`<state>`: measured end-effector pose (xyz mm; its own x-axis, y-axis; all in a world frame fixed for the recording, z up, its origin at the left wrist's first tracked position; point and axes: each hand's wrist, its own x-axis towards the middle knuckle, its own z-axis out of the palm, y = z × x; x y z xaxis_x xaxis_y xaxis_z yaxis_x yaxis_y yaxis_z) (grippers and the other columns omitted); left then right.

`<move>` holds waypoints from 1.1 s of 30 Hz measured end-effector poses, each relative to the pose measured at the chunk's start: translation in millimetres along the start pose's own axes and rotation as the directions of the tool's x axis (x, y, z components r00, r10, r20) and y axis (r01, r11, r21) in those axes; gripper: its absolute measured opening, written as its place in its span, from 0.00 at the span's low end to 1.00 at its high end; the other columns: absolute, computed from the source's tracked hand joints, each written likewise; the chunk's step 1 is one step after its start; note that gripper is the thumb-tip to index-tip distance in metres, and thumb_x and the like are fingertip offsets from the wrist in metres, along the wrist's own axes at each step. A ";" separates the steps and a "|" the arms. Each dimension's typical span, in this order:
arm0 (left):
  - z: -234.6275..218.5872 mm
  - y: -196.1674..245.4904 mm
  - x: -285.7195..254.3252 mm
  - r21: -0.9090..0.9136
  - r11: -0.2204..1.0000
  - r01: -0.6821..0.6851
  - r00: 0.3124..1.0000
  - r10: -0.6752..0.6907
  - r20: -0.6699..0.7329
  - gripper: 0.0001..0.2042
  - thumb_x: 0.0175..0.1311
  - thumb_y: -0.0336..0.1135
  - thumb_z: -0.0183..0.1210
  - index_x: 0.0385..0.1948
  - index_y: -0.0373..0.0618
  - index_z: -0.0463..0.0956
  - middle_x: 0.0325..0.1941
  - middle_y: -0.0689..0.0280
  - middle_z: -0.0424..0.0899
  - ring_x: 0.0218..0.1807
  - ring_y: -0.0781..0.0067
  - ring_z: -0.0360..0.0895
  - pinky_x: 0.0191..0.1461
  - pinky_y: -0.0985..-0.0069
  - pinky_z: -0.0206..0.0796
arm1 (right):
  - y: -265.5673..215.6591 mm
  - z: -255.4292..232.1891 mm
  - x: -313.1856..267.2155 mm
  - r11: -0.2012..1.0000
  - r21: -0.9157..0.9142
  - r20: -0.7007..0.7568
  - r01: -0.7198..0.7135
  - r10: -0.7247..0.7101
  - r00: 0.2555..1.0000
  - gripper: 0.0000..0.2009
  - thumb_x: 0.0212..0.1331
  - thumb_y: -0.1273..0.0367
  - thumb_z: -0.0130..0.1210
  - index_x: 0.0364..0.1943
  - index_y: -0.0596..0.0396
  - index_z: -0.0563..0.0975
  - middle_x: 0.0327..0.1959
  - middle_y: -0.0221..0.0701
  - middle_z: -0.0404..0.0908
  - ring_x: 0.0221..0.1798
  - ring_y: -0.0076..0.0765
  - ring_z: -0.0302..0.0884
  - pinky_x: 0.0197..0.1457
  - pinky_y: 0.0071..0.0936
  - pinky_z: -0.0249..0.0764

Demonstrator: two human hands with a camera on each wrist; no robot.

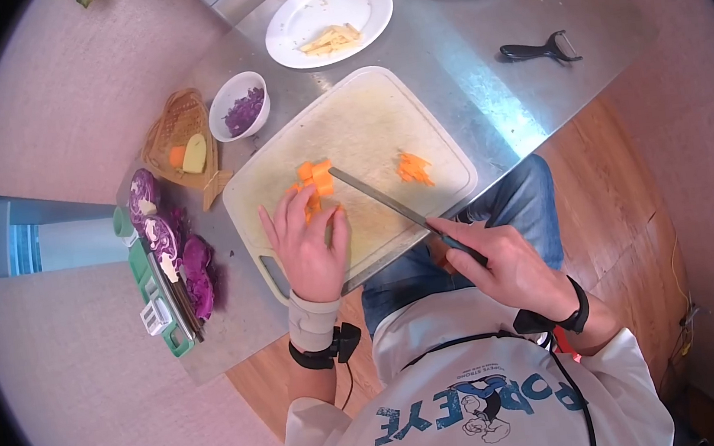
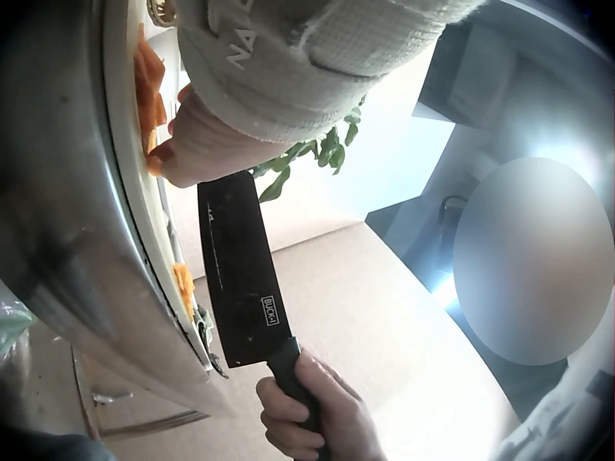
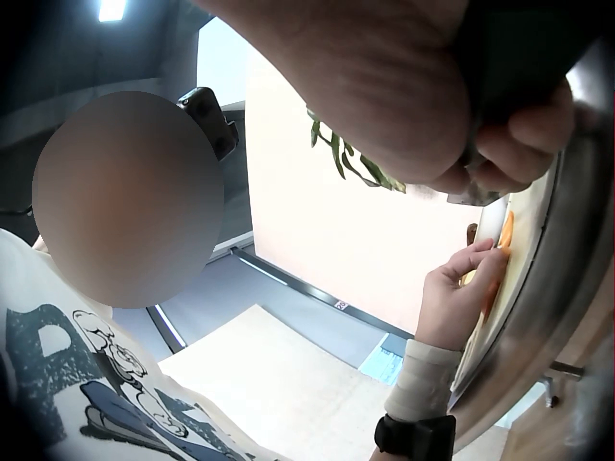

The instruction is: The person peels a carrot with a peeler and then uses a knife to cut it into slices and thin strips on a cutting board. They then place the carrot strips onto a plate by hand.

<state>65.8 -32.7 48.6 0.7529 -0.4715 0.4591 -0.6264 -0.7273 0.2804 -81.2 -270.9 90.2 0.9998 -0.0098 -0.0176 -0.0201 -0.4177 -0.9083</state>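
Orange carrot pieces lie in a cluster on the white cutting board. My left hand bends over them, thumb and fingers holding pieces at the near side of the cluster. In the right wrist view its fingertips come together at the carrot. My right hand grips the dark handle of a cleaver. The broad black blade is held edge-on above the board in the head view, its tip beside the carrot cluster. A smaller heap of carrot sticks lies at the board's right.
Beyond the board stand a white bowl of shredded purple cabbage and a plate with pale sticks. A wicker basket, cut purple cabbage and a green slicer are leftward. A black peeler lies far right.
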 end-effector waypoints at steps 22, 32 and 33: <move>18.7 52.2 -11.8 -0.207 0.978 -0.021 1.000 0.017 -0.019 0.09 0.59 0.32 0.73 0.40 0.49 0.86 0.52 0.68 0.85 0.57 0.58 0.79 0.83 0.45 0.48 | -3.1 -14.7 -16.4 0.999 0.008 0.012 -0.054 0.054 0.998 0.21 0.72 0.72 0.55 0.67 0.66 0.76 0.30 0.52 0.83 0.34 0.61 0.83 0.42 0.46 0.77; 26.0 53.1 -6.0 -0.213 0.976 -0.037 0.999 0.033 -0.020 0.08 0.58 0.31 0.73 0.38 0.49 0.86 0.46 0.69 0.86 0.52 0.61 0.80 0.82 0.46 0.50 | -12.5 -16.6 -19.1 0.995 0.007 0.026 -0.103 0.103 0.994 0.21 0.71 0.73 0.55 0.65 0.68 0.76 0.30 0.54 0.83 0.34 0.62 0.83 0.42 0.47 0.77; 25.4 53.7 -5.2 -0.215 0.976 -0.023 1.000 0.022 -0.010 0.08 0.58 0.31 0.73 0.37 0.49 0.86 0.45 0.69 0.85 0.52 0.61 0.80 0.82 0.46 0.50 | -11.0 -15.3 -19.1 0.996 0.007 0.010 -0.087 0.087 0.996 0.21 0.71 0.73 0.55 0.65 0.67 0.76 0.30 0.54 0.83 0.34 0.62 0.83 0.42 0.47 0.77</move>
<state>33.4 -82.0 39.8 0.7370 -0.4820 0.4739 -0.6726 -0.5920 0.4440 -100.1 -280.0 107.0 0.9942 -0.0370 -0.1012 -0.1075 -0.4092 -0.9061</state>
